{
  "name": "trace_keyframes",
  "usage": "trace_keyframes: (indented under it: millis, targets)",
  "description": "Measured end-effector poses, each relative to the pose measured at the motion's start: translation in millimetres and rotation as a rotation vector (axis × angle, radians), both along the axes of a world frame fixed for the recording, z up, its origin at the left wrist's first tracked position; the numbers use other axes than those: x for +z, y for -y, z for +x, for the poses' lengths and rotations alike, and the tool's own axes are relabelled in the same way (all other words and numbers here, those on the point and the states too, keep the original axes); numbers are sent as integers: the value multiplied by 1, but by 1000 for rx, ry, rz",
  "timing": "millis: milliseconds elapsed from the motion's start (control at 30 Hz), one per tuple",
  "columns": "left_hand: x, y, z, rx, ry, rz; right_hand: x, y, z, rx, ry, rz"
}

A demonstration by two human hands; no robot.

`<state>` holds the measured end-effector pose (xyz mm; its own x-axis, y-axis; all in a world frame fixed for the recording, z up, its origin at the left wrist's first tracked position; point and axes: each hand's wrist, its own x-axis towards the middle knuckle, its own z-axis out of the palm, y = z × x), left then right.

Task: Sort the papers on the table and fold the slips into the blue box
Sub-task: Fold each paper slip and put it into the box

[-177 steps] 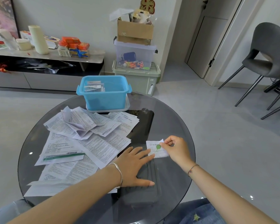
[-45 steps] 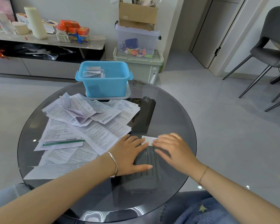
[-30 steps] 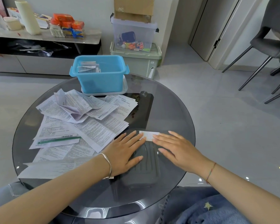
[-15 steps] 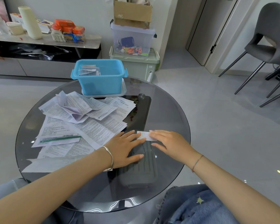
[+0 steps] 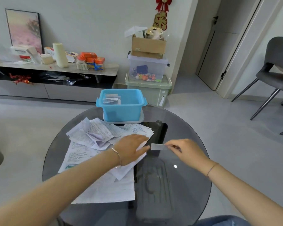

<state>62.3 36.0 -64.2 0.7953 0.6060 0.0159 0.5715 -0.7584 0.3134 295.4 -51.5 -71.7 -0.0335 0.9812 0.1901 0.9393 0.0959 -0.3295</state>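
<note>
The bare left rim of the round smoked-glass table point(image 5: 55, 158) gives way to a loose heap of white printed papers point(image 5: 91, 137). The left hand point(image 5: 131, 149) lies flat on the heap's right edge, fingers straight and close together, gripping nothing. It is apparently pinning the sheets so they do not slide (or feeling for the next one). Behind it, at the far edge, the light-blue plastic box point(image 5: 122, 111) stands open, with several folded slips point(image 5: 111, 99) leaning against its left wall. Just right of the left fingertips is a narrow folded white slip point(image 5: 158, 146), which appears raised off the glass. The right hand point(image 5: 186, 150) pinches one end of it between thumb and curled fingers, likely ready for the box.
</note>
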Motion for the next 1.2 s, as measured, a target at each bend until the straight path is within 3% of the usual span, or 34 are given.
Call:
trace_keyframes:
  millis: [133, 200, 267, 400, 500, 867, 1000, 1200]
  targets:
    - [23, -76, -20, 362, 395, 98, 45, -52, -16, -81, -386, 95]
    - [29, -114, -29, 564, 492, 126, 65, -83, -25, -99, -529, 111]
    - [30, -145, -35, 749, 518, 9, 80, -114, -32, -93, -569, 107]
    - [19, -172, -38, 1009, 674, -365, 92, -164, -42, -72, -462, 95]
    - [11, -170, -35, 976, 819, -504, 88, -192, -46, -69, -400, 60]
    - [-13, -136, -34, 797, 864, -313, 76, -229, -61, -31, -129, -142]
    - [-7, -132, -34, 784, 873, -305, 69, -225, -63, -46, -32, -92]
    - [-2, -134, -32, 811, 889, -307, 66, -217, -57, -68, -161, 37]
